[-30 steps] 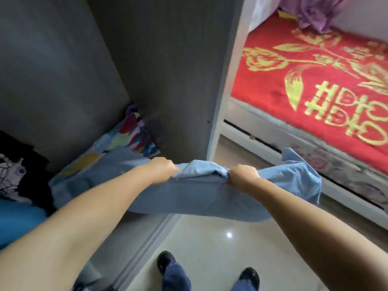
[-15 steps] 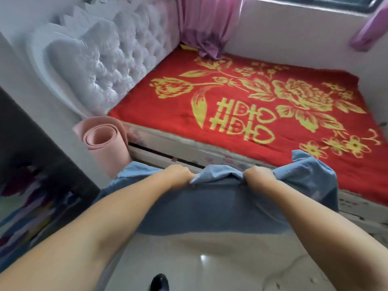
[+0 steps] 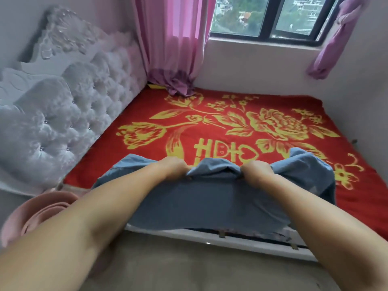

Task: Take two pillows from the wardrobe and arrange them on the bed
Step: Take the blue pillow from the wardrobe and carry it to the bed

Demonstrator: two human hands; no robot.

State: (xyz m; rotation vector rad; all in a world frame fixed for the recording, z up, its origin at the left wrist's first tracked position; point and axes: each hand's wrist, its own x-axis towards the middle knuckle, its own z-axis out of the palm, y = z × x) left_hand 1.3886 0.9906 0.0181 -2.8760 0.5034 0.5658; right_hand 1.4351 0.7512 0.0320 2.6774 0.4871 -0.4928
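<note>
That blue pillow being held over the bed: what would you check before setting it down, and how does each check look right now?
1. Both hands on the soft blue fabric pillow: ok; left hand and right hand each have a closed grip on its top edge.
2. Pillow over the red blanket with gold flowers: ok; its lower part hangs past the bed's near edge.
3. Landing spot by the white tufted headboard: ok, bare blanket there.
4. Pink curtain away from that spot: ok; it bunches at the far corner.
5. Second pillow: cannot tell, not in view.
</note>
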